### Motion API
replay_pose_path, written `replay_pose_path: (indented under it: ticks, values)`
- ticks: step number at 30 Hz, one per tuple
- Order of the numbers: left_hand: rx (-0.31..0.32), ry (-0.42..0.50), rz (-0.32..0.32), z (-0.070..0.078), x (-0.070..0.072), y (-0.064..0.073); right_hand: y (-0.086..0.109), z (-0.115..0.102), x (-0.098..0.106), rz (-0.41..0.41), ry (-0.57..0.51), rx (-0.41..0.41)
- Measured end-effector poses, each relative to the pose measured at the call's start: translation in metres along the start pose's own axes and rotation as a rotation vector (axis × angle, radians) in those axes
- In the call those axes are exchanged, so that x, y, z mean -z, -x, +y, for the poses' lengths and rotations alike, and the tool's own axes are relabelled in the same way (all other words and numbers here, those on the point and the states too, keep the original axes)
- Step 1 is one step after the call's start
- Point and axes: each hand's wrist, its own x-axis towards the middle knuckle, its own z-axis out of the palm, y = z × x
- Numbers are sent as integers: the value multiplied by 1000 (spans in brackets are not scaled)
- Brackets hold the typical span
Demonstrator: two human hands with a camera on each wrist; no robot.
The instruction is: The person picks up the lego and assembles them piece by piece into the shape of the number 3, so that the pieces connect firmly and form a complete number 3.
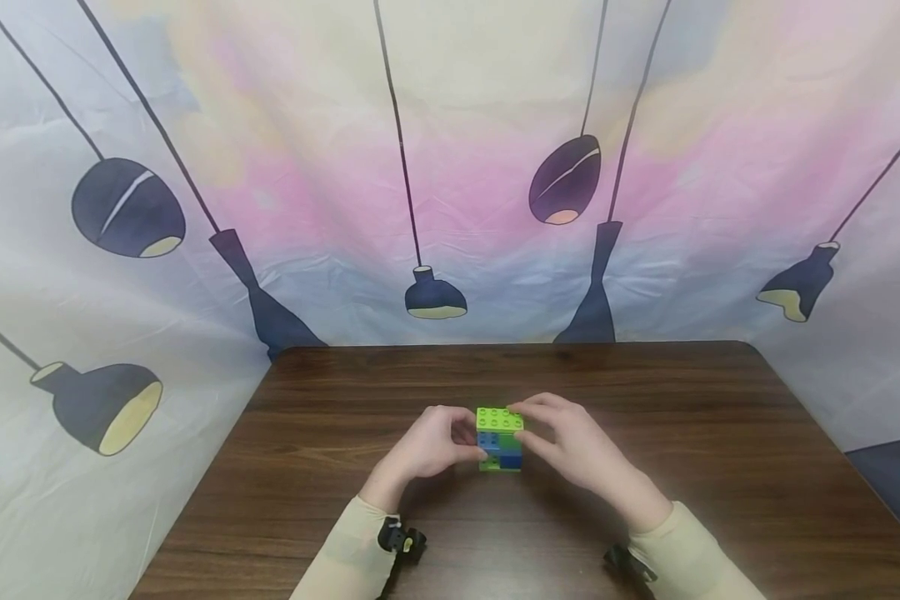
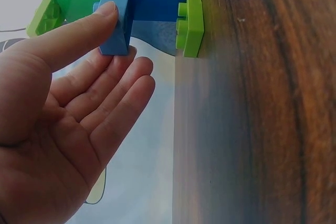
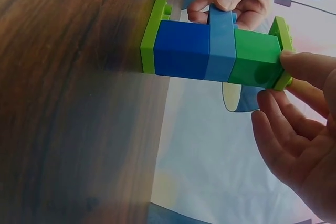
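Observation:
A toy-brick tower stands upright on the table. From the bottom it has a thin lime green plate (image 3: 153, 43), a dark blue block (image 3: 182, 50), a thin light blue plate (image 3: 222, 45), a green block (image 3: 256, 51) and a lime green top plate (image 1: 491, 418). The left hand (image 1: 431, 442) pinches the overhanging left end of the light blue plate between thumb and fingertips. At the upper right, the right hand (image 1: 573, 442) grips the top plate, its thumb on the near edge and fingertips along the far side. Both blocks sit toward the tower's right side.
Dark brown wood makes up the table (image 1: 330, 492), which ends at a far edge beyond the tower. Behind it hangs a pastel cloth (image 1: 487, 217) printed with dark lamps. A black wrist camera (image 1: 402, 539) is strapped over the left sleeve.

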Motion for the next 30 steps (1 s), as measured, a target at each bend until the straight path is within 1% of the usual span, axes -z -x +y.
replay_pose_path:
  ticks: [8, 12, 16, 23, 30]
  values:
    - [-12, -1, 2, -1, 2, -2, -1, -4, 0, 20, 126, 56]
    - [-16, -6, 2, 0, 3, -2, -1, -6, 1, 33, 162, 86]
    - [-19, -11, 3, 0, 3, -2, -1, -4, -1, 42, 154, 90]
    - [-30, -14, -4, 0, 3, -1, 0, 1, -5, 59, 99, 69]
    - [-19, -9, -8, 0, 1, 0, 2, 0, -6, 59, 74, 46]
